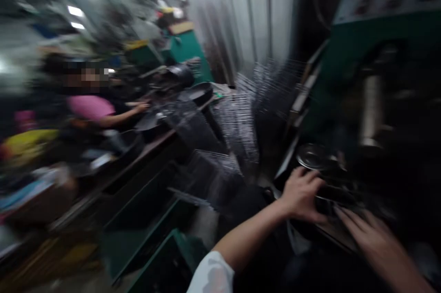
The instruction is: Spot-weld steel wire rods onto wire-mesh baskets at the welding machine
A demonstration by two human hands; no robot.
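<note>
My left hand point(303, 195) reaches in from below, its thumb and fingers apart, over a dark work surface beside the green machine point(389, 36). Just beyond its fingertips is a round, shiny metal disc point(311, 155). To the right, my right hand point(367, 231) lies with its fingers stretched out and close together. It touches or hovers over a flat brownish surface point(336, 233) between the hands; blur hides which. A pale metal cylinder point(371, 111) stands upright on the machine above both hands. Neither hand visibly holds anything.
Stacks of wire racks point(237, 123) stand left of the machine, near a corrugated metal wall point(241, 17). A long bench point(138, 160) carries dark pans point(200, 93). A person in a pink top point(91, 109) works behind it. Green bins point(172, 247) stand at lower left.
</note>
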